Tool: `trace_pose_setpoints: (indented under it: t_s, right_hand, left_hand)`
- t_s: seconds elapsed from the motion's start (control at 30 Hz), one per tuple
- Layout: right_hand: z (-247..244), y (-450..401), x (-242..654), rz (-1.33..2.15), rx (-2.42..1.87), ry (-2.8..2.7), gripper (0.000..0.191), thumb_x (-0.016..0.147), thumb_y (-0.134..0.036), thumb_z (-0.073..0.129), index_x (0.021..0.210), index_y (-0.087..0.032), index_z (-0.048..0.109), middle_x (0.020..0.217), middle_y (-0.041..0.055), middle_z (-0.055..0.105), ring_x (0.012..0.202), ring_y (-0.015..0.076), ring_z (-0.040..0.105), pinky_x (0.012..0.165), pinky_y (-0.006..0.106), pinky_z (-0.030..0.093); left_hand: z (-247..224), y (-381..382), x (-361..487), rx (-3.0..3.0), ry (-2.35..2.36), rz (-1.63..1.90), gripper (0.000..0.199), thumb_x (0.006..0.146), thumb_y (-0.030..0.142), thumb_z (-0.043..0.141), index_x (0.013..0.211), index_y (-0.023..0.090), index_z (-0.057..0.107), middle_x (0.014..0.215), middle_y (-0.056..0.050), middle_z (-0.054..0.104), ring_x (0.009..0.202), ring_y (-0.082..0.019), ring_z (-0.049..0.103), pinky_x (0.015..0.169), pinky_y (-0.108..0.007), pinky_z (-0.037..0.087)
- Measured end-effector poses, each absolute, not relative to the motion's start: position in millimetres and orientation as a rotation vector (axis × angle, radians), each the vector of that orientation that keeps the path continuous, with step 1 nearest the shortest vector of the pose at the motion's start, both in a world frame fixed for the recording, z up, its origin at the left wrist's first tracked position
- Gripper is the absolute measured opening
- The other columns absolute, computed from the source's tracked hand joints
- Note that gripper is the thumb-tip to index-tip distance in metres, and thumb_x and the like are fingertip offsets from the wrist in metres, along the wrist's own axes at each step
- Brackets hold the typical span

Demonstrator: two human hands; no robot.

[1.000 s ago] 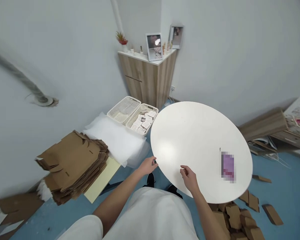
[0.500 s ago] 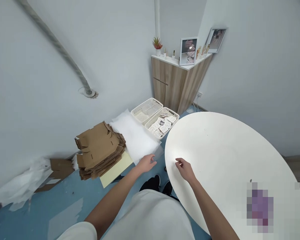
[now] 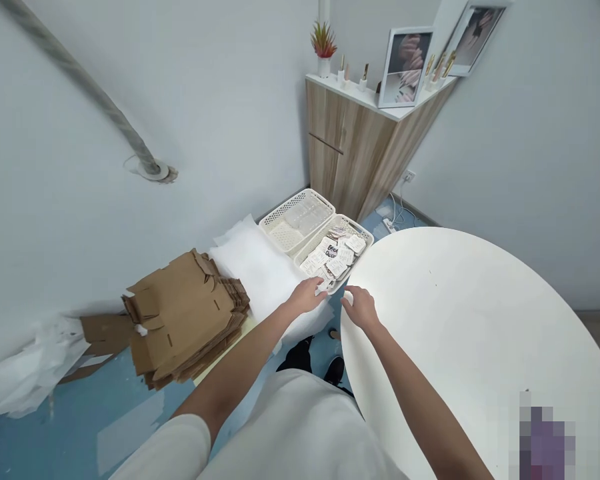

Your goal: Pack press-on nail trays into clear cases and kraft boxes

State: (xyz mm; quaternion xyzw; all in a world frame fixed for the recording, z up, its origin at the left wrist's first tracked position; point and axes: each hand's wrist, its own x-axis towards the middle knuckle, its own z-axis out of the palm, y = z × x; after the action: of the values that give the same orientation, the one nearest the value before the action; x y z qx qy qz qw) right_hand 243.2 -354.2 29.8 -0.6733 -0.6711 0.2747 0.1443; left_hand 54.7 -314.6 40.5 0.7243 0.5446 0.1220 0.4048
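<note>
My left hand (image 3: 306,296) hovers over the stack of white foam sheets (image 3: 260,263), its thumb and fingers apart with nothing between them. Just beyond its fingertips is a white plastic basket (image 3: 367,235) filled with many small printed cards (image 3: 336,267). My right hand (image 3: 361,307) is above the near left rim of the round white table (image 3: 445,320), fingers curved and apart, holding nothing. A second white basket (image 3: 275,235) stands against the first and has some clear plastic packs (image 3: 307,215) in it.
A pile of flat brown cardboard boxes (image 3: 180,313) lies left of the foam. White plastic wrapping (image 3: 35,367) is on the blue floor. A wood-grain cabinet (image 3: 350,143) holds a potted plant (image 3: 323,47) and picture frames (image 3: 407,67). A power strip (image 3: 389,225) lies beside it. A blurred purple patch covers something on the table.
Both hands have reached forward toward the card-filled basket. The view has shifted, so the cabinet and baskets look nearer. Neither hand has picked anything up.
</note>
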Motion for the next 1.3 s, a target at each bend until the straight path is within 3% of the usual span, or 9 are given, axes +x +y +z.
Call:
trace_pose_setpoints:
  t_s: [0.3, 0.5, 0.6, 0.93, 1.1, 1.3]
  right_hand:
    - [12.1, -281.8, 211.5, 0.639, -2.221, -2.200, 0.028, 0.071, -0.027, 0.055, 0.098, -0.021, 0.056, 0.111, 0.0117, 0.054, 0.113, 0.0295, 0.037, 0.096, 0.055, 0.007]
    - [-8.0, -263.1, 203.3, 0.499, -2.399, -2.261, 0.031, 0.068, -0.031, 0.059, 0.096, -0.018, 0.056, 0.100, 0.0123, 0.056, 0.106, 0.0284, 0.039, 0.098, 0.053, 0.000]
    - [-16.9, -260.3, 201.4, 0.463, -2.470, -2.264, 0.030, 0.067, -0.030, 0.060, 0.095, -0.017, 0.055, 0.097, 0.0117, 0.056, 0.101, 0.0277, 0.042, 0.098, 0.052, -0.003]
    - [-25.1, -260.8, 197.4, 0.408, -2.580, -2.142, 0.027, 0.067, -0.019, 0.055, 0.094, -0.016, 0.054, 0.096, 0.0121, 0.055, 0.097, 0.0266, 0.045, 0.098, 0.052, -0.006]
    - [-18.1, -259.4, 198.6, 0.504, -2.508, -2.073, 0.030, 0.063, -0.027, 0.059, 0.091, -0.018, 0.053, 0.095, 0.0113, 0.055, 0.094, 0.0268, 0.047, 0.097, 0.053, -0.002]
    - [6.3, -263.9, 210.6, 0.827, -2.217, -1.802, 0.027, 0.068, -0.039, 0.055, 0.090, -0.023, 0.051, 0.099, 0.0053, 0.054, 0.096, 0.0239, 0.048, 0.095, 0.056, 0.008]
  left_hand:
    - [-5.1, -235.6, 69.9, 1.784, 1.286, 0.075, 0.049, 0.072, 0.022, 0.052, 0.120, 0.015, 0.043, 0.116, -0.009, 0.056, 0.104, -0.023, 0.052, 0.087, -0.031, 0.039]
    - [-23.5, -227.1, 78.3, 1.763, 1.268, -0.010, 0.057, 0.071, 0.022, 0.052, 0.125, 0.012, 0.035, 0.127, -0.013, 0.045, 0.117, -0.023, 0.041, 0.095, -0.030, 0.032]
    - [-27.9, -229.8, 78.5, 1.784, 1.232, -0.018, 0.054, 0.072, 0.023, 0.051, 0.123, 0.010, 0.037, 0.124, -0.014, 0.047, 0.116, -0.024, 0.042, 0.094, -0.030, 0.033]
    - [-36.4, -236.5, 81.1, 1.938, 1.166, 0.049, 0.046, 0.070, 0.018, 0.050, 0.115, 0.010, 0.042, 0.113, -0.015, 0.052, 0.108, -0.025, 0.047, 0.090, -0.034, 0.037]
    - [-35.3, -237.1, 77.2, 1.908, 1.213, 0.182, 0.044, 0.069, 0.014, 0.051, 0.112, 0.009, 0.047, 0.107, -0.014, 0.053, 0.103, -0.025, 0.049, 0.087, -0.035, 0.040]
    - [-23.3, -233.1, 64.4, 1.796, 1.219, 0.623, 0.035, 0.074, 0.006, 0.044, 0.108, 0.015, 0.052, 0.096, -0.007, 0.054, 0.082, -0.014, 0.055, 0.079, -0.029, 0.045]
